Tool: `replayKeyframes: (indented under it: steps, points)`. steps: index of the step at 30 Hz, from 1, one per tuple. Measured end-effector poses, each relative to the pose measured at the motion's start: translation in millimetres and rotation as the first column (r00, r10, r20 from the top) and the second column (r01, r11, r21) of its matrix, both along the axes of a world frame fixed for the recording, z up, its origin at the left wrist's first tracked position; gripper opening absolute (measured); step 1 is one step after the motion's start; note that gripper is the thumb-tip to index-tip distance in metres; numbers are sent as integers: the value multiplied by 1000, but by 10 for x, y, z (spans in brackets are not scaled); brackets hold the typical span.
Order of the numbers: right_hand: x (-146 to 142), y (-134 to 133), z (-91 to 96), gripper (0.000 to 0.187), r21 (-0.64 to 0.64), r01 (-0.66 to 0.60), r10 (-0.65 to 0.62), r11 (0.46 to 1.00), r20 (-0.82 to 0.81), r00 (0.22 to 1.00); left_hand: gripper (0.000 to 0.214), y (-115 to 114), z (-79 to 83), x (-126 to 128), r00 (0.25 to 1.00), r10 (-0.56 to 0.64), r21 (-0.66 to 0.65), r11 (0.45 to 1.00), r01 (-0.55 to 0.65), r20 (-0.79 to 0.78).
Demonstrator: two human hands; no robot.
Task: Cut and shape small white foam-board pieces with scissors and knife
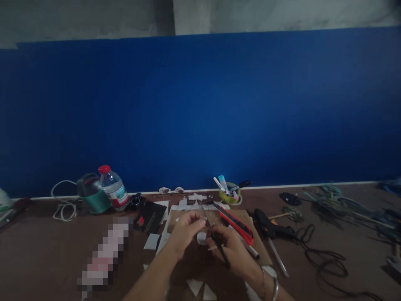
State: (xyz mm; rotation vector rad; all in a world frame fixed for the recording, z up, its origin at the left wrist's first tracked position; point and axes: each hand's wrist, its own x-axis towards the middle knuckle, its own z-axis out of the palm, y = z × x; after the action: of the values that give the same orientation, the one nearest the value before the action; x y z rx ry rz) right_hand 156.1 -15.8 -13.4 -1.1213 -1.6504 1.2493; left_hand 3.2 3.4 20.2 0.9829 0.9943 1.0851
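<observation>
Slim tool [216, 239] slants, tip forward-left (right hand [234, 247] grips it; left hand [187, 230], cannot tell).

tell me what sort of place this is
Probably a craft workspace: a glue gun, a red cutter and paper scraps are out on the table.

Coarse pixels mask an oblong object [106, 253] at frame left; the right hand [230, 248] partly covers a slim dark tool [216, 240], its type unclear, as a black cord [333, 274] exits the bottom edge.
</observation>
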Motion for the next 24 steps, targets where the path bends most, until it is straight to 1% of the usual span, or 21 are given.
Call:
replayKeyframes:
  steps: [8,12,15,18,21,23,24]
  points:
    - [2,-3,10,15,3,22,-22,1000,9,1000,16,22,-48,-19,1000,12,2,1000,-12,-16]
    - [0,11,0,15,0,28,-28,1000,12,1000,15,34,-32,-21,999,12,30,999,-11,-42]
    - [-3,21,8,17,-33,39,-39,999,-3,999,17,38,-11,-20,999,23,40,999,-21,-30]
    - [-9,22,38,18,-80,75,-80,994,-54,995,17,38,-17,-21,999,31,59,998,-28,-43]
    - [-9,24,63,18,-130,129,-148,983,-156,977,17,39,-60,-21,995,41,67,997,-35,-92]
    - [1,33,62,25,-104,159,-178,982,-203,963,18,43,-107,-13,992,41,62,997,-34,-122]
    - [8,39,55,30,-64,175,-185,982,-210,960,18,45,-133,-5,990,42,59,998,-34,-136]
